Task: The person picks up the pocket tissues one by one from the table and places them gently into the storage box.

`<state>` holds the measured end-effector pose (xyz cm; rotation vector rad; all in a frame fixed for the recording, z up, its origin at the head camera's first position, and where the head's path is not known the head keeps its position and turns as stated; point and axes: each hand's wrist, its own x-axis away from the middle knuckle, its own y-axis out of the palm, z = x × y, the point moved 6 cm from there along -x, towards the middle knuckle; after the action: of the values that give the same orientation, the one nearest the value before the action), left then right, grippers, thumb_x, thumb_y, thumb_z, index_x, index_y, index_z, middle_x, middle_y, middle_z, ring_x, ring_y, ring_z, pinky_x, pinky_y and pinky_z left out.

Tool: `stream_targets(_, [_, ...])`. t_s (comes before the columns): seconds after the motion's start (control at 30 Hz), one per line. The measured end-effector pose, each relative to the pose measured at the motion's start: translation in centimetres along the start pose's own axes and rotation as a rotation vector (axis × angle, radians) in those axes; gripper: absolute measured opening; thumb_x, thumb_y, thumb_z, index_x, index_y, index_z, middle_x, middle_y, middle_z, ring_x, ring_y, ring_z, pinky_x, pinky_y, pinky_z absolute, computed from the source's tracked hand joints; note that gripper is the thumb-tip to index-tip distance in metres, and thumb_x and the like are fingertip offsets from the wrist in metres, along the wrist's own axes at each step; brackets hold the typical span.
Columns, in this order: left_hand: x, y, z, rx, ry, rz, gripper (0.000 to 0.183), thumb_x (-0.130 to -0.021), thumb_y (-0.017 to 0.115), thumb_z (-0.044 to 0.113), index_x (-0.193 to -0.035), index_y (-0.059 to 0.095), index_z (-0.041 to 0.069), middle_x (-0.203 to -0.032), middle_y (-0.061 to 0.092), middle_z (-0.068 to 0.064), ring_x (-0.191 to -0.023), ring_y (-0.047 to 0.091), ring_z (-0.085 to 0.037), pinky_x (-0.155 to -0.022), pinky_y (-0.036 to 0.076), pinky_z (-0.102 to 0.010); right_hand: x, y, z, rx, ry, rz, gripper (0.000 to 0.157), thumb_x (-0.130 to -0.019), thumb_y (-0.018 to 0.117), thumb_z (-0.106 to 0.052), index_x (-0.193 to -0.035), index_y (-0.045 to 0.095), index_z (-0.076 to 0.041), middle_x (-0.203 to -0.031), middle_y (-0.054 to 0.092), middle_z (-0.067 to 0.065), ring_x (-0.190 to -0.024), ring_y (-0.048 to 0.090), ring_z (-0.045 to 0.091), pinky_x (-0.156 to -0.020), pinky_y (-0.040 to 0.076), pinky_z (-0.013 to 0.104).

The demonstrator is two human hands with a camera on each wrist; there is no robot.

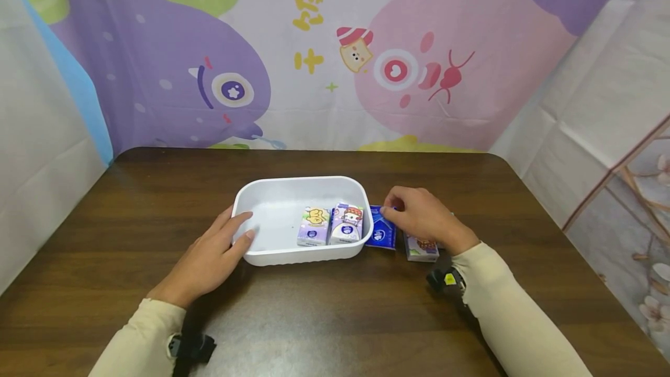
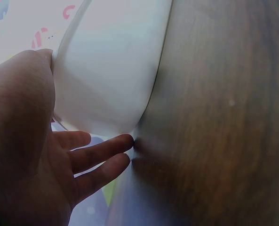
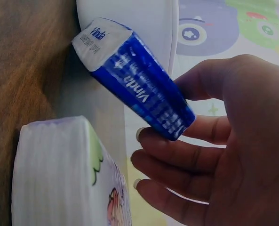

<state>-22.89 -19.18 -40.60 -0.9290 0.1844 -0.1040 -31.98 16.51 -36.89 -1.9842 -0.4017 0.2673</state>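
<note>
A white plastic basin (image 1: 288,255) stands mid-table with two tissue packs inside: a yellow-character pack (image 1: 314,226) and a pack with a red-capped figure (image 1: 347,224). My left hand (image 1: 211,255) holds the basin's left rim, thumb and forefinger over the edge; in the left wrist view its other fingers (image 2: 101,155) lie outside, beneath the wall. Beside the basin's right end, my right hand (image 1: 421,214) pinches a blue Vinda tissue pack (image 3: 139,84), which looks tilted in the right wrist view. Below that hand lies another printed tissue pack (image 1: 421,249), partly hidden.
The dark wooden table (image 1: 314,319) carries everything. A cartoon-printed cloth (image 1: 314,103) hangs behind its far edge, and pale cloths (image 1: 591,103) hang at the sides. Dark wrist devices (image 1: 193,348) are strapped at both sleeves.
</note>
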Motion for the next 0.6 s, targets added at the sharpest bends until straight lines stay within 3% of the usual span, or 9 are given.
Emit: stream_targets(0.6, [0.01, 0.01, 0.01, -0.005, -0.006, 0.006, 0.062, -0.106, 0.038, 0.052, -0.152, 0.043, 0.011, -0.162, 0.023, -0.017, -0.138, 0.039, -0.045, -0.104, 0.034, -0.066, 0.14, -0.65, 0.00, -0.047, 0.040, 0.078, 0.022, -0.097, 0.066, -0.039, -0.108, 0.067, -0.019, -0.100, 0.065, 0.000, -0.091, 0.060, 0.020, -0.083, 0.055, 0.041])
